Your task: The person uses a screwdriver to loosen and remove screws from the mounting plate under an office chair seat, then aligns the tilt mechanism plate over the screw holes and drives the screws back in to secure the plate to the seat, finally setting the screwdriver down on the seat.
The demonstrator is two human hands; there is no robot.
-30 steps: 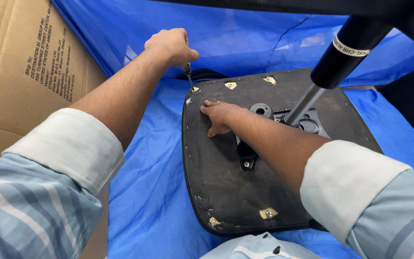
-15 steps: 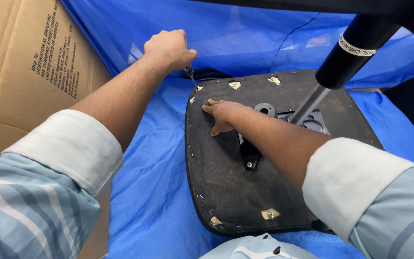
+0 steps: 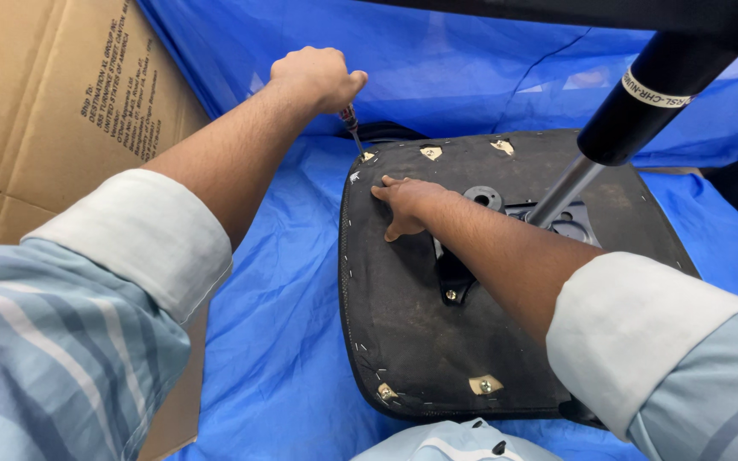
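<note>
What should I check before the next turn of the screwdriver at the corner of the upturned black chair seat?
1. Left hand grips the screwdriver in a closed fist: ok.
2. Tip seated in the screw head at the corner bracket: cannot tell, too small.
3. Right hand flat on the upturned black fabric-covered chair seat, steadying it: ok.
4. Right fingers clear of the tip: ok, close but apart.
5. Seat resting on the blue plastic sheet: ok.
6. Black gas-lift cylinder away from both hands: ok.

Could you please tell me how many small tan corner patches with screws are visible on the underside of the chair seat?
5: three along the far edge, two along the near edge. The right arm may hide more.
</note>
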